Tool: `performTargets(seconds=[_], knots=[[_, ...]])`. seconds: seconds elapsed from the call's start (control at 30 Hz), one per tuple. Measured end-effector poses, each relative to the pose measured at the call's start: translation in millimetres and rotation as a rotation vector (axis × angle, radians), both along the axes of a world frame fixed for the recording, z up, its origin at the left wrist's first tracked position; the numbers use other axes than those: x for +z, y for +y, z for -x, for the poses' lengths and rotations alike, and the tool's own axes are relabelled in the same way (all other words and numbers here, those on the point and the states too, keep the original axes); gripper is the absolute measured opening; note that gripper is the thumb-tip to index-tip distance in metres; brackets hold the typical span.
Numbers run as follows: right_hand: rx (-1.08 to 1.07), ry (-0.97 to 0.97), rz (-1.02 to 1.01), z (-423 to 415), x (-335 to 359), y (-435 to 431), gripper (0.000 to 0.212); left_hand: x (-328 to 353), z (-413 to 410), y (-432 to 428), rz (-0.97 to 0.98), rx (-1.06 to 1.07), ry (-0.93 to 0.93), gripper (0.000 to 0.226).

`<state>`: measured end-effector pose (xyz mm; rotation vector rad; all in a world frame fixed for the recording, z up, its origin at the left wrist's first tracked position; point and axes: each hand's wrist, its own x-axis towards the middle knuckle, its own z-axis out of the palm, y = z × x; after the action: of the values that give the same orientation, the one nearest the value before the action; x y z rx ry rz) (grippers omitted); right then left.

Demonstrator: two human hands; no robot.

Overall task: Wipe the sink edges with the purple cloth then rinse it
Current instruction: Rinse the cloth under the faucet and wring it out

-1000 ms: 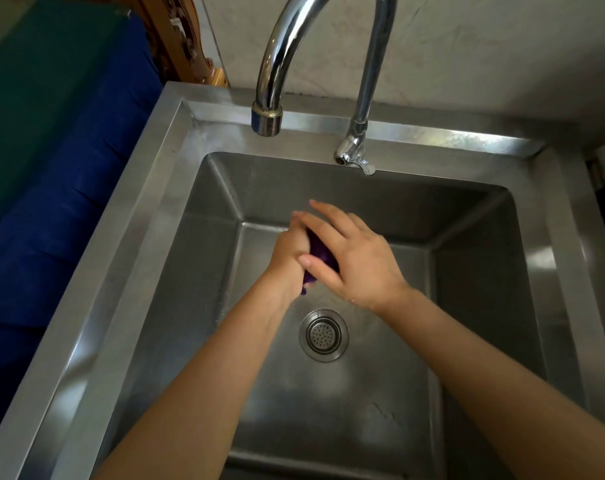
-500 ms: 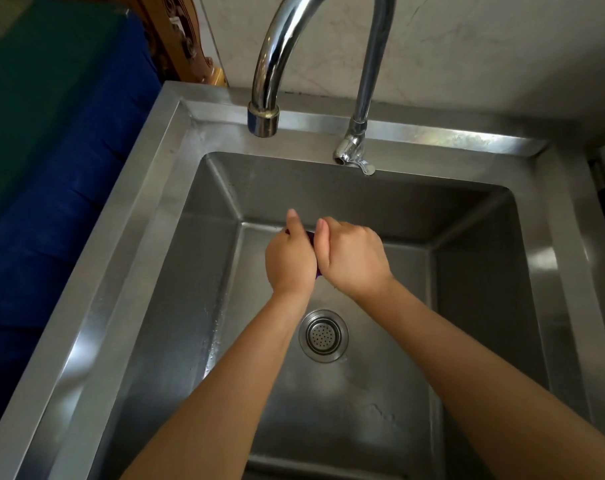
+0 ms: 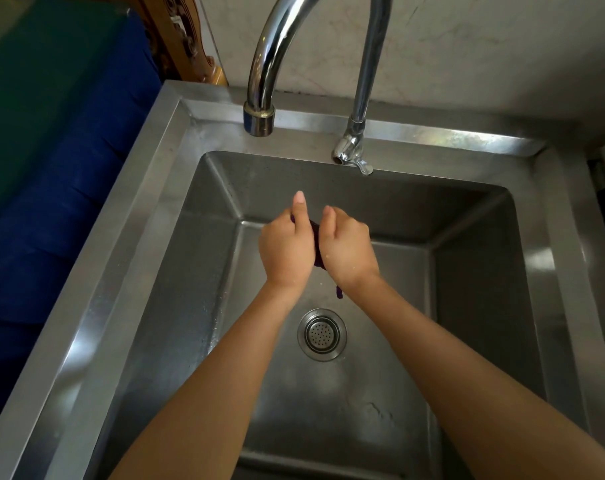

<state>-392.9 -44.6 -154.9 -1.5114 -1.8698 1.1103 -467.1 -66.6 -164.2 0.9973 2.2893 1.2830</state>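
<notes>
The dark purple cloth (image 3: 317,252) is plain. The rectangular stainless-steel sink (image 3: 162,209) is silver-grey, with pale reflections on its rim. The curved chrome tap (image 3: 270,64) is shiny silver. The round metal drain strainer (image 3: 322,335) shows a pattern of small dark holes. At the left are deep blue fabric (image 3: 69,188), dark green fabric (image 3: 34,81) and golden-brown carved wood (image 3: 180,36). The off-white wall (image 3: 484,46) has faint veins.

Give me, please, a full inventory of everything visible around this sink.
sink: one, steel grey, fills the middle.
faucet: one, chrome, far rim, spout arching left.
lever: one, chrome, at the faucet's base.
drain strainer: one, steel, basin floor.
purple cloth: one, dark purple, bunched between both hands.
wall: one, pale grey, behind the sink.
blue fabric: one, blue, left of the sink.
green fabric: one, green, far left.
carved wood: one piece, brown, upper left.
left hand: one, bare, gripping the cloth.
right hand: one, bare, gripping the cloth.
</notes>
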Motion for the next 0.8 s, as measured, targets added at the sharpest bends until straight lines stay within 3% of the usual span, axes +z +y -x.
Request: performTargets(seconds=[0.17,0.3,0.4,0.53,0.6,0.7,0.8], knots=[[0.063,0.004,-0.034,-10,-3,-7,0.035,-5,0,-3,0.025,-0.068,-0.079,0.059],[0.073,-0.073,0.063,-17,2,4,0.037,-15,-1,-11,0.121,-0.114,-0.383,0.045],[0.088,-0.129,0.077,-16,8,5,0.039,-18,-3,-11,0.142,-0.064,-0.471,0.042],[0.380,-0.162,-0.238,-27,17,-10,0.044,-7,8,-2,0.149,-0.004,-0.659,0.050],[0.520,-0.267,-0.393,-33,19,-6,0.051,0,12,0,0.192,-0.032,-0.782,0.055],[0.523,-0.302,-0.507,-29,22,2,0.045,5,8,-2,0.280,-0.143,-0.959,0.051],[0.466,-0.237,-0.612,-19,22,5,0.041,2,1,-5,0.322,-0.171,-0.958,0.046]])
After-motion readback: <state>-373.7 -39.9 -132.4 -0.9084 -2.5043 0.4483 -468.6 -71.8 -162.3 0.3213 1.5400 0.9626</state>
